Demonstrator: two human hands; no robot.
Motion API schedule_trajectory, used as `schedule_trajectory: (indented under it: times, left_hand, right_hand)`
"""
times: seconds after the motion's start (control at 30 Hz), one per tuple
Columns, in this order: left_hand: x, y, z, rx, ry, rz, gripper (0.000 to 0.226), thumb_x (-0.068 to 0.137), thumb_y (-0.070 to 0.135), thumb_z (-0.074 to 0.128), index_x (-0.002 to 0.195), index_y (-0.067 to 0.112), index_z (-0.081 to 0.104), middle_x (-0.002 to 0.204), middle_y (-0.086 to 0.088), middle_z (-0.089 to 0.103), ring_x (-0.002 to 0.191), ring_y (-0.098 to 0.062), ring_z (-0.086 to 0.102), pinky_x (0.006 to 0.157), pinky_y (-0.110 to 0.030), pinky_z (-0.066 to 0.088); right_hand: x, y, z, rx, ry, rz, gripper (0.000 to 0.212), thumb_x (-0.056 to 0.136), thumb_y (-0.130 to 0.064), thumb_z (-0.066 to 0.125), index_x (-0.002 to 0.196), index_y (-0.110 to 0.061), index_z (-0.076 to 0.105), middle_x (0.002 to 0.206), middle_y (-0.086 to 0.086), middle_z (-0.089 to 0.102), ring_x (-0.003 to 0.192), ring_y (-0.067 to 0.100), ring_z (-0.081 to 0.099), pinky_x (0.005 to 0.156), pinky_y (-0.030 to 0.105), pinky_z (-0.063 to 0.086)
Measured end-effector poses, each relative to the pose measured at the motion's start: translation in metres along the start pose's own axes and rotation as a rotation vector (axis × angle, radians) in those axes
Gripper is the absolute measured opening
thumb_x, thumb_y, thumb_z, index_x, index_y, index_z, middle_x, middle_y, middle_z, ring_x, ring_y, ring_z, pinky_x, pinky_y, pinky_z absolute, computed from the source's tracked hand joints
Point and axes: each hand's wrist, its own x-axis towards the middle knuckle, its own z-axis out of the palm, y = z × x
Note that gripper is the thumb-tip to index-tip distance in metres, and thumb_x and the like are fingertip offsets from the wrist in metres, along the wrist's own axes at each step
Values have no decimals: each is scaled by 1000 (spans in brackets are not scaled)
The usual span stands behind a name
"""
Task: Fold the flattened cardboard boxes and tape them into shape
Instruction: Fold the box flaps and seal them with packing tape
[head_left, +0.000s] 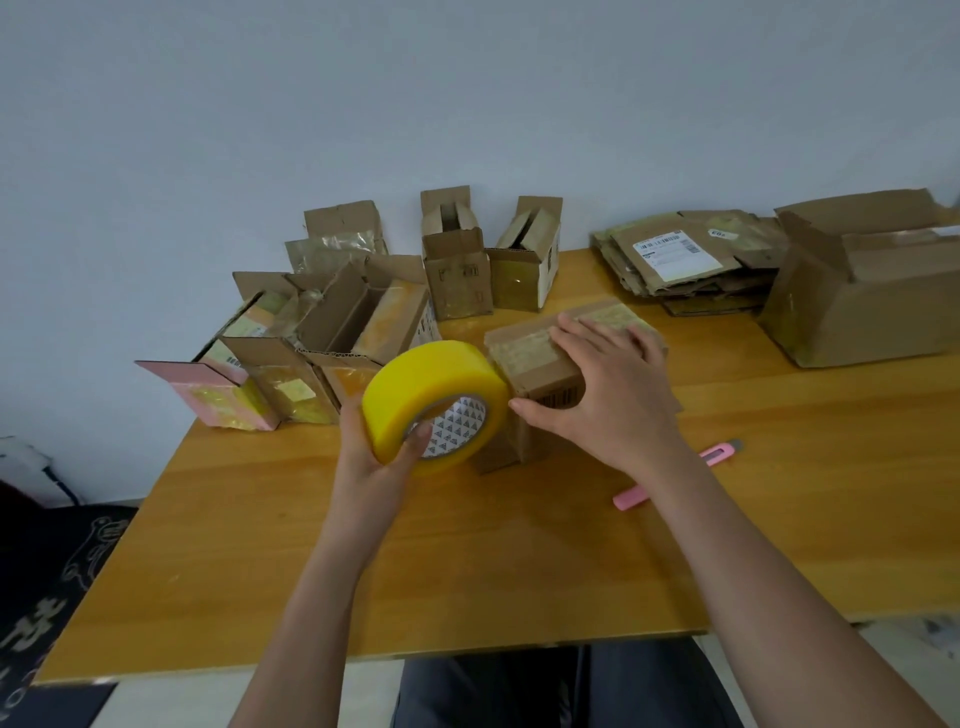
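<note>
A small brown cardboard box stands at the middle of the wooden table, its top covered with shiny tape. My right hand lies flat on the box top, fingers straight and thumb against the box's near side. My left hand grips a yellow roll of tape, with a finger hooked into its core. The roll is held right against the box's left side. A stack of flattened cardboard boxes lies at the back right.
Several folded, taped boxes stand in a cluster at the back left and two more behind the middle. A large open box sits at the right edge. A pink utility knife lies partly under my right forearm.
</note>
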Motion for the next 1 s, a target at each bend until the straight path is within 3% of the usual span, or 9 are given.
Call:
schedule_trajectory:
  times: [0.17,0.3,0.4,0.53,0.6,0.73,0.8,0.87,1.0]
  left_hand:
    - [0,11,-3,159,-32,146,63,80,37,65,136,41,37,133,6,47,117,-9,51,81,-12,50]
    - [0,24,-4,217,-55,166,64,77,38,65,135,41,39,125,23,48,111,5,50,82,-11,47]
    - [-3,28,-11,310,-74,171,63,78,37,67,137,40,42,128,17,50,116,-12,50,89,-28,48]
    - [-13,31,-12,396,-74,165,61,81,25,74,119,56,38,116,35,42,112,-10,46,87,-27,43]
    - [-13,34,-10,480,-72,149,59,81,29,76,122,51,40,115,30,45,112,-10,44,89,-30,43]
    - [-5,46,-5,650,-220,134,66,86,40,69,141,45,32,137,6,41,115,-11,41,89,-28,39]
    - [1,56,4,687,-291,109,75,86,53,59,150,38,26,145,3,34,119,-11,39,93,-26,38]
    - [9,66,17,735,-259,124,80,84,61,51,153,27,29,148,5,33,129,-12,38,98,-23,34]
    - [25,83,42,801,-277,263,50,95,39,58,141,22,50,139,5,46,128,-12,44,97,-19,31]
  right_hand:
    - [2,10,-2,4,-7,0,103,67,-92,25,145,-27,42,157,-9,33,144,9,27,118,38,6]
    - [0,20,-8,24,-18,-8,102,67,-92,25,146,-30,41,156,-12,33,144,7,26,119,38,6]
    - [-1,25,-10,53,-19,-6,100,66,-90,29,145,-31,41,156,-13,32,144,5,25,120,40,6]
    - [-1,31,-9,71,-5,-11,98,67,-87,32,145,-29,43,156,-12,33,144,7,25,121,42,-1]
    - [0,33,-8,92,-5,-16,97,67,-85,33,145,-27,43,157,-11,32,145,8,23,120,42,-6]
    - [1,42,-8,143,-13,-16,97,66,-80,34,147,-28,38,160,-11,25,147,10,18,118,42,-12]
    - [0,45,-8,182,-6,-19,95,66,-77,38,149,-32,34,160,-10,23,147,11,18,119,45,-11]
    - [-2,46,-8,220,-2,-33,89,68,-74,41,149,-38,32,159,-12,25,146,12,19,120,49,-10]
    - [-4,45,-5,181,2,-68,74,74,-72,35,141,-42,45,155,-20,29,146,10,19,119,50,-11]
